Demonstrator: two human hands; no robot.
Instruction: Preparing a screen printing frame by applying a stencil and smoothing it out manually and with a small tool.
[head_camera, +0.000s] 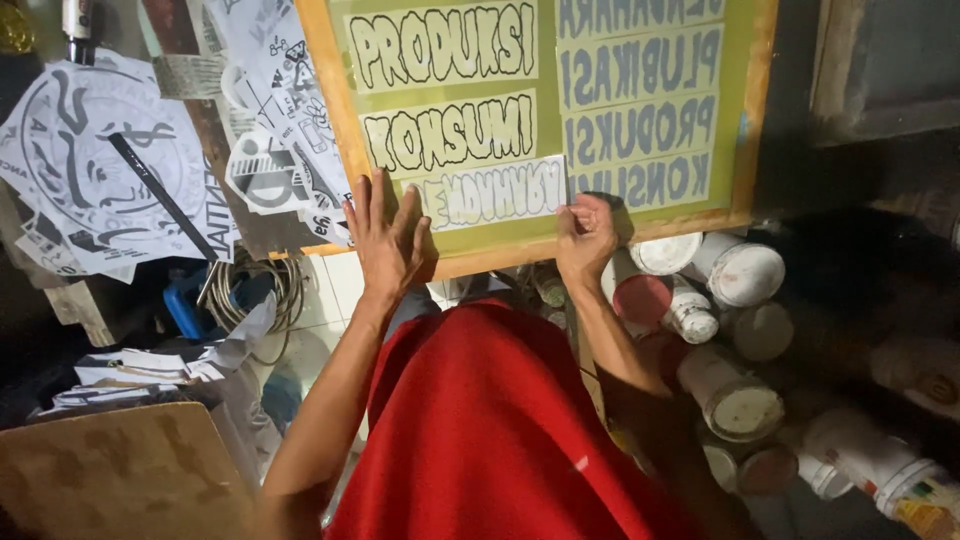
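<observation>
A wooden-framed printing screen (335, 110) with green mesh and lettered patches leans ahead of me. A strip of white paper with outlined letters (495, 193) lies low on the mesh. My left hand (385, 238) lies flat, fingers spread, on the mesh at the strip's left end. At the strip's right end, my right hand (585, 238) presses with bent fingers. Red cloth (500, 430) covers my lap below.
Printed paper sheets (90, 170) with black designs lie at the left, a black rod across them. Several white and red lidded tubs (740, 270) crowd the lower right. A coiled cable (255, 290), a blue object and a cardboard sheet (110, 470) sit lower left.
</observation>
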